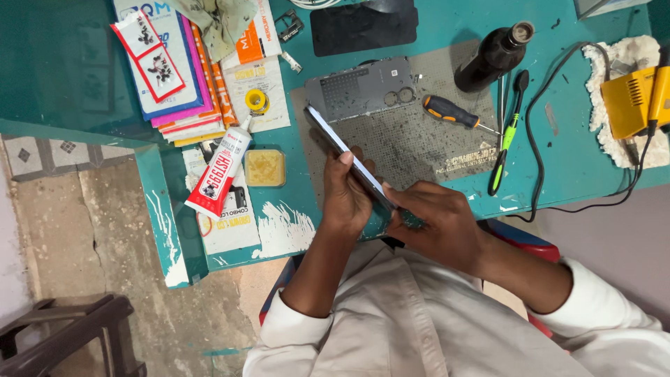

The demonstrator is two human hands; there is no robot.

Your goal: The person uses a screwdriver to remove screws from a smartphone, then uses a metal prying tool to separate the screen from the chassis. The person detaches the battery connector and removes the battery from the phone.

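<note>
Both my hands hold a thin phone (333, 137) edge-on above the grey work mat (419, 146). My left hand (345, 195) wraps the phone's middle from the left side, thumb along its edge. The lower end of the phone is pinched by my right hand (436, 223); whether a small tool sits in those fingers I cannot tell. A grey phone back cover (359, 87) lies flat on the mat just beyond the phone's upper end.
On the teal table (572, 160) lie an orange-handled screwdriver (450, 112), tweezers and a green tool (506, 139), a dark bottle (497, 56), a yellow soldering station (631, 101), a glue tube (220, 174), a small yellow tray (265, 167) and stacked packets (174, 70). A dark stool (63, 342) stands lower left.
</note>
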